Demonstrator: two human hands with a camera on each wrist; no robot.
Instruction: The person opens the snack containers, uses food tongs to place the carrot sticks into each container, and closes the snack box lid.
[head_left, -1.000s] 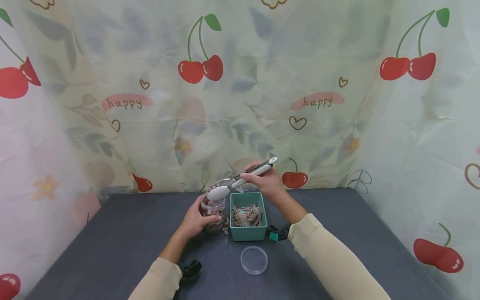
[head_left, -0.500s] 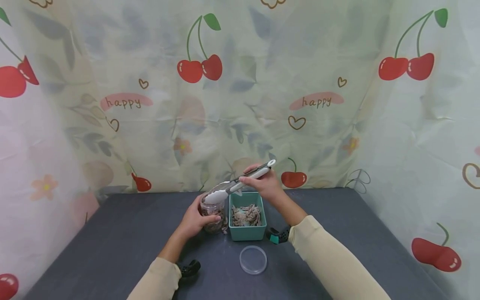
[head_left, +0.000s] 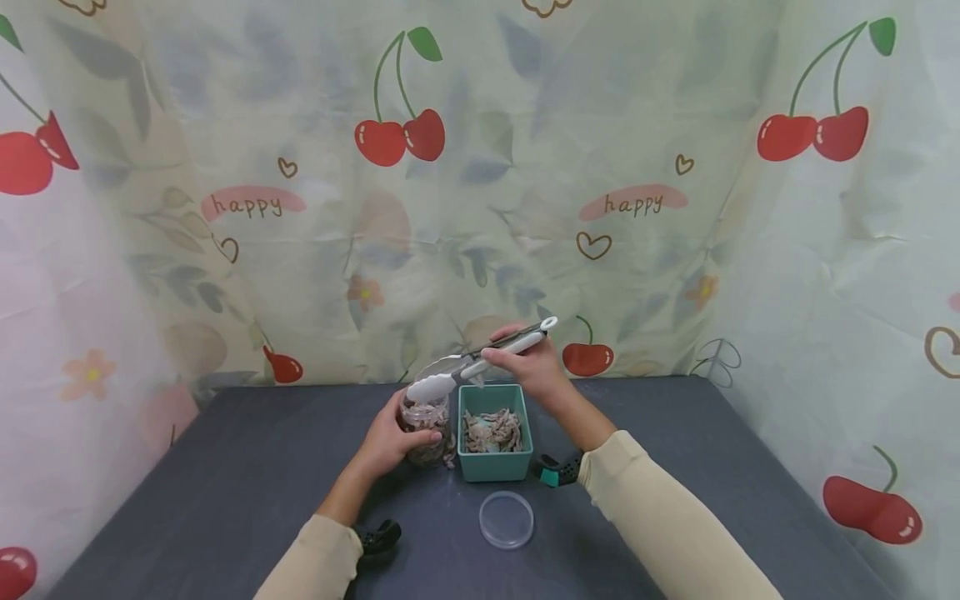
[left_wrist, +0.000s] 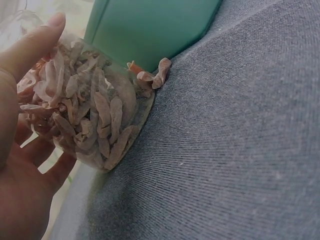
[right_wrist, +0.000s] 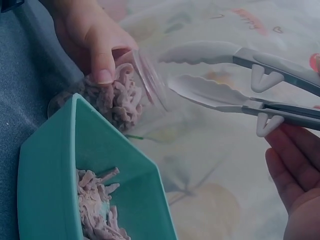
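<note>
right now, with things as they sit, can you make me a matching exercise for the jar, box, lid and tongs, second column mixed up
Column one:
1. jar
2. box
3. lid
4. tongs

Column two:
A. lying on the table
B. held in the right grip
C. held in the left grip
D. green, standing on the table

Pairs: 1-C, 2-D, 3-A, 4-B

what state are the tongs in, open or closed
Open: in the right wrist view, the tongs have a gap between their heads.
</note>
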